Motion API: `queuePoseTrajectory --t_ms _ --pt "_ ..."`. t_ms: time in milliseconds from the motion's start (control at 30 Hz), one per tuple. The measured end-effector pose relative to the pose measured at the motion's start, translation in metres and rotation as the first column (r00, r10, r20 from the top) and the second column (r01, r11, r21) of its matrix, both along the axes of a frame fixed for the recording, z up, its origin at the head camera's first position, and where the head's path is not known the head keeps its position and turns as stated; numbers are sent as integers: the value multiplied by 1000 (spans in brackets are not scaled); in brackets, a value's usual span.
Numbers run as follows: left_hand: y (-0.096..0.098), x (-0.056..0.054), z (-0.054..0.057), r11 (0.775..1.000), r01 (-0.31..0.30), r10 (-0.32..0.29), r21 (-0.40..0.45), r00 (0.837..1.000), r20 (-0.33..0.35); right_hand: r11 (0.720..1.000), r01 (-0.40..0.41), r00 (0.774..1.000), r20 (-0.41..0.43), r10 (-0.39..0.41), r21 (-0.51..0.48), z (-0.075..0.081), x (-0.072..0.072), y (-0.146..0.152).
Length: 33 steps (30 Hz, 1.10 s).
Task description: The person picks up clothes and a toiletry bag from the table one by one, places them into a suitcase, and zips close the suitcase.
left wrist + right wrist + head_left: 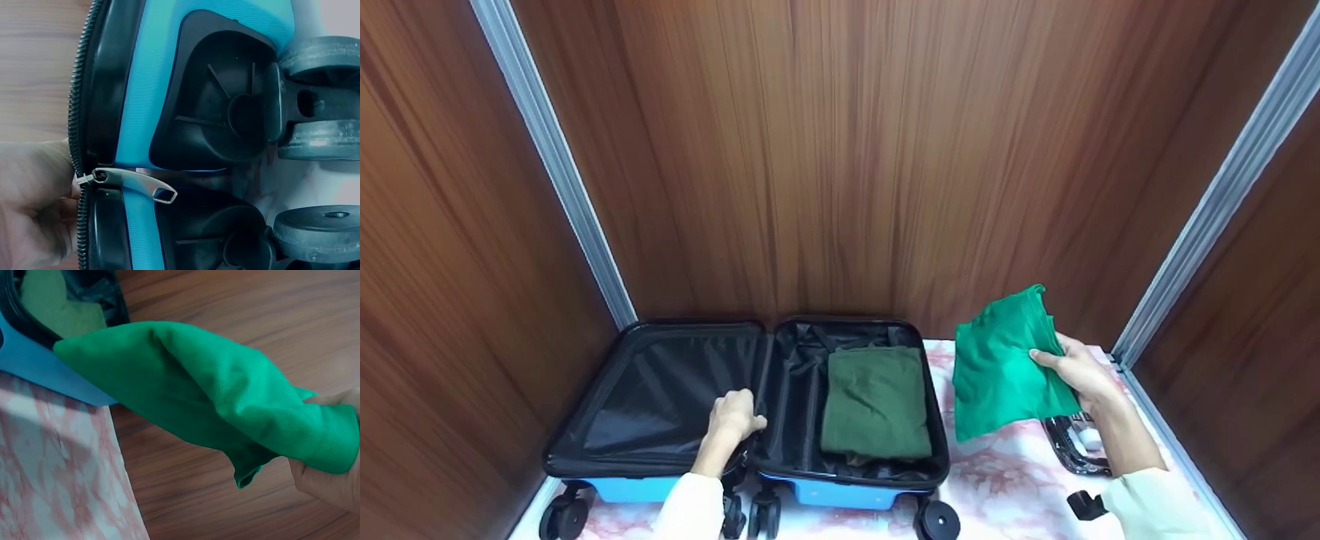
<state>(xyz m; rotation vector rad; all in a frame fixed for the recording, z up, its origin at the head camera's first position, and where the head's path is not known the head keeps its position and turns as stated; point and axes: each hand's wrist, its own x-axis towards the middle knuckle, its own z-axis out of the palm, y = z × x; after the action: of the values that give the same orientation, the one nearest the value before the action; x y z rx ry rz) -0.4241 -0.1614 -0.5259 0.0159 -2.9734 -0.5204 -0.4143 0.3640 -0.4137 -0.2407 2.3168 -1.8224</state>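
A blue suitcase [847, 495] lies spread with its two black-lined halves side by side. My left hand [735, 416] grips the inner rim of the left half, near the hinge line. In the left wrist view that hand [36, 202] shows behind the black zipper [79, 112], close to a metal zipper pull [138, 183]. A folded dark green cloth [876, 405] lies in the right half. Right of the suitcase, my right hand [1080, 371] pinches a bright green folded cloth [1005, 367] by its right edge, thumb on top. The cloth [185, 388] hangs raised in the right wrist view.
A clear case with black trim [1072, 446] lies on the marbled pink-and-white surface [997, 487], partly hidden by my right forearm. Wood-grain panels [840, 150] stand behind and at both sides, with metal strips at the corners. Suitcase wheels [937, 519] stick out toward the front.
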Motion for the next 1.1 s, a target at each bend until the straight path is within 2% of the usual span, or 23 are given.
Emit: queuePoseTrajectory --t_ms 300,533,767,1100 --pt "-1 -1 3 1000 -4 4 -5 1000 -10 999 -11 1000 -25 10 -36 5 -3 -19" --pt "-1 0 -1 1000 -2 2 5 1000 -12 999 -27 998 -50 26 -27 6 -7 -35" --pt "0 -2 -1 1000 -14 14 17 1000 -5 998 -54 995 -88 51 -35 6 -12 -52" --pt "1 -2 0 1000 -19 19 16 1000 6 996 -61 996 -67 57 -59 0 -22 -73"
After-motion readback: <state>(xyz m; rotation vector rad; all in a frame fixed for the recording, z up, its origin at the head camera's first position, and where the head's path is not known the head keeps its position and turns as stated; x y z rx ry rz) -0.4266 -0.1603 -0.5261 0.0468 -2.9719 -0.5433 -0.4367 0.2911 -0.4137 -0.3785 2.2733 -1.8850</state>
